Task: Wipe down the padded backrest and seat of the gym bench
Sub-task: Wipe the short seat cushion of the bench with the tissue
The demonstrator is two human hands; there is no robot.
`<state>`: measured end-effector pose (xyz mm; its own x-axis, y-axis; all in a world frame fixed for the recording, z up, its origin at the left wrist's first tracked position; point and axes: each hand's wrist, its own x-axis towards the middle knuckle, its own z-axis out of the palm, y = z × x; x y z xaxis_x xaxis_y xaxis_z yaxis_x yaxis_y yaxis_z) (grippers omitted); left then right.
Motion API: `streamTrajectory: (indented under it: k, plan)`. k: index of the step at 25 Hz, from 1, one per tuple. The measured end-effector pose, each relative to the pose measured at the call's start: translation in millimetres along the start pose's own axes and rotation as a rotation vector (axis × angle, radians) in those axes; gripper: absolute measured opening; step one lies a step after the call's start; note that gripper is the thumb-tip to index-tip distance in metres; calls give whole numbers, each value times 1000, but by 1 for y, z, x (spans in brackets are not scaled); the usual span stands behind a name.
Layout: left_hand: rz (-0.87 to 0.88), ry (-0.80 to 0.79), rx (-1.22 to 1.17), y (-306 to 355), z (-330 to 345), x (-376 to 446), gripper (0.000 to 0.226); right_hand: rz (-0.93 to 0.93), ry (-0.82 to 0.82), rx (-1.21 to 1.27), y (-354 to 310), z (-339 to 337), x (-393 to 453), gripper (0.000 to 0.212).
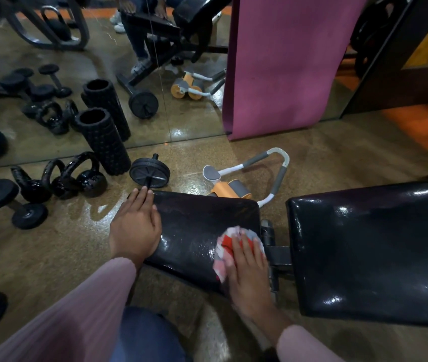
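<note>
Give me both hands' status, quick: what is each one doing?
Left hand: open, fingers straight, resting on the seat pad edge.
Right hand: open, flat fingers pressing the cloth onto the seat pad.

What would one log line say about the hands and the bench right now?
step: wiping seat | right hand: presses red-and-white cloth on glossy black padded seat | left hand: rests flat on seat's left end | black padded backrest: untouched
</note>
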<state>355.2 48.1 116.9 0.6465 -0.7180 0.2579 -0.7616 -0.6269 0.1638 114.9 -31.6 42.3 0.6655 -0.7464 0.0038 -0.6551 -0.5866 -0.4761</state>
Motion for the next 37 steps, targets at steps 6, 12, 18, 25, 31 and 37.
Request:
streamTrajectory:
  k: [6,12,18,25,31,37]
  plan:
    - [-7,4,-32,1,1,-3,50,-315,-37,-150,-48,11,-1,55]
    - [-11,23,-35,1,4,-3,50,-145,13,-81,25,-1,-41,56]
    - [-8,19,-52,0,4,-2,51,-124,81,-75,-65,14,5,53]
    - [-1,16,-45,0,2,-4,50,-288,-52,-107,18,-4,-29,54]
    - [-8,15,-52,1,3,-3,51,-152,67,-70,-63,8,14,56]
    - [-12,14,-22,5,-1,-2,49,-406,-68,-162,8,-2,-41,68]
